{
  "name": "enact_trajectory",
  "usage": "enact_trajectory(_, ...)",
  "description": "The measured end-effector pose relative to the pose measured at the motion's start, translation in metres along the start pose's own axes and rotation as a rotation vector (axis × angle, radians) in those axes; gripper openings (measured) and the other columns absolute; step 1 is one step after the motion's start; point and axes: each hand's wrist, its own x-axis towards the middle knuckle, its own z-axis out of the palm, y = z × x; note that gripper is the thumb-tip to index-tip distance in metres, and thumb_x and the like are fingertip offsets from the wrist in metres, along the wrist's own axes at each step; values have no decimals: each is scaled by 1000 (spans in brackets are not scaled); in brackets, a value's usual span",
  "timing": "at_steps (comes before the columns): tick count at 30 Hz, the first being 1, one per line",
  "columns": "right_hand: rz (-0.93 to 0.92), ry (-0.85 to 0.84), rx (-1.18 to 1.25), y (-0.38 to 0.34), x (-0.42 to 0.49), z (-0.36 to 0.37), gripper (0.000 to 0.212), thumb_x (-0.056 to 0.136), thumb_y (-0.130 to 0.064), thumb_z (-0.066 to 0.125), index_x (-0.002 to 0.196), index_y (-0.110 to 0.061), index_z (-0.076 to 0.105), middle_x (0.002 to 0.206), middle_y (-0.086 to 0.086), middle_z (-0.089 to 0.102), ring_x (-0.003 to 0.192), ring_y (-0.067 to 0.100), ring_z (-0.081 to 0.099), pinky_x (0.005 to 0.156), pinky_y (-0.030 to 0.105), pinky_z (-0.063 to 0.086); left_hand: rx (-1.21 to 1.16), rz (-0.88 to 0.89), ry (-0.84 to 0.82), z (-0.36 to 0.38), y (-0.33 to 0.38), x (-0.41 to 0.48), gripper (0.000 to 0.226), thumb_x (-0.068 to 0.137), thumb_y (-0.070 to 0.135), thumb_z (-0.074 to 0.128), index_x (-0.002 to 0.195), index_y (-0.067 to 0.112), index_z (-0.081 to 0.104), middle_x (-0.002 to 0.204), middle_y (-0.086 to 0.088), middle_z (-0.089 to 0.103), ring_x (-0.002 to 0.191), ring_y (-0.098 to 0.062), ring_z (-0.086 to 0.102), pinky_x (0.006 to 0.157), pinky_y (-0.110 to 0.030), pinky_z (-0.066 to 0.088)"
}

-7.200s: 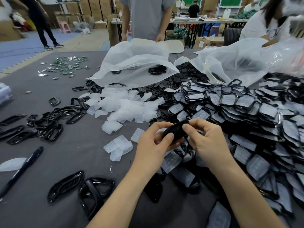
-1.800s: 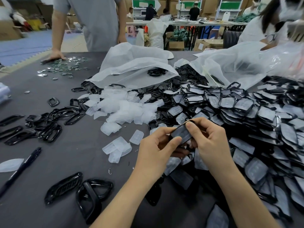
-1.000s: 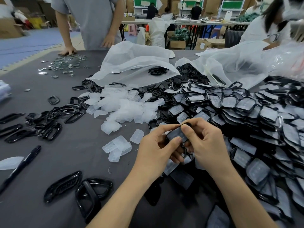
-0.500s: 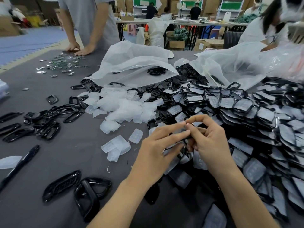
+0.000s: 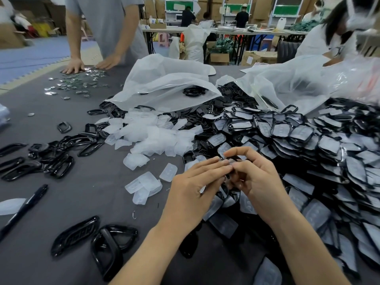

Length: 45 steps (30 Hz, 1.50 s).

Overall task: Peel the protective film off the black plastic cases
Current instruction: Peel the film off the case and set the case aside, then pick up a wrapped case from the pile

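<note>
One black case [image 5: 232, 158] is pinched by the right hand [image 5: 256, 179] toward the table's [image 5: 86, 202] near edge; whether the left hand [image 5: 191, 190] grips cannot be told. Film-edge picking is judged underway; a steady pull is called for next.

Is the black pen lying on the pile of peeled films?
No, the black pen lies on the grey table, left of the film pile.

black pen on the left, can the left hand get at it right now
Probably yes: only bare table and a few loose films lie between the left hand and the black pen, though its fingers rest on a black case.
</note>
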Motion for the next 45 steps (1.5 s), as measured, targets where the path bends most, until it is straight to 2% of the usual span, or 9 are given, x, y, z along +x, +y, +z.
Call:
enact_trajectory(5,-23,9,-119,-1,1,0,26,90,11,45,93,-10,60,55,-2,54,49,10,49,53,26,45,-62,-78,-66,-2,-3,-2,28,87,-4,65,110,10,73,119,2,68,112,-2,63,96,-17,47)
enact_trajectory(8,-26,4,-117,-3,1,0,24,91,11,46,91,-10,57,58,4,53,47,10,47,49,21,46,-47,-50,-70,-1,-3,-1,28,87,-1,63,111,9,73,121,3,66,114,-2,61,98,-16,46)
enact_trajectory(10,-31,-1,-130,-3,0,1,22,92,10,46,91,-10,55,60,8,52,48,10,47,49,20,46,-38,-39,-65,-1,-3,-1,27,87,1,61,110,9,73,121,6,64,115,-1,59,99,-15,45)
enact_trajectory(15,-42,4,-170,-1,1,4,14,94,7,46,96,-5,53,52,-4,52,46,5,47,50,20,45,-13,-45,-50,-1,-3,-1,28,86,-1,60,110,8,73,121,6,64,114,-2,60,98,-14,45)
enact_trajectory(20,-42,9,-161,-1,1,3,18,93,9,43,96,-6,53,57,2,55,46,7,50,47,18,45,9,-46,-49,-1,-1,-2,32,84,-3,62,112,9,72,122,0,65,111,-5,62,97,-17,48)
enact_trajectory(27,-63,34,-191,-1,1,1,21,92,8,42,97,-8,54,51,-4,54,44,10,51,43,14,41,0,-21,-64,-1,4,0,30,85,-1,62,112,7,72,123,-3,66,111,-6,62,89,-20,54)
enact_trajectory(33,-56,95,-205,3,4,0,5,96,-8,52,95,-10,57,50,-6,54,40,6,45,44,22,47,-4,19,-86,1,5,-2,26,86,-2,66,110,5,73,121,-3,67,110,-7,64,93,-23,53)
enact_trajectory(39,-46,96,-238,6,6,-3,9,96,-5,51,96,-10,59,47,-5,53,39,9,44,41,23,44,-26,31,-114,1,5,-3,26,87,-2,65,111,5,72,122,-3,67,111,-6,64,95,-21,51)
enact_trajectory(45,-76,54,-248,5,6,-6,16,96,1,49,96,-13,57,51,2,55,48,15,51,45,25,50,-50,20,-127,1,5,-1,26,87,-1,66,112,5,72,121,-3,68,109,-6,65,93,-20,52)
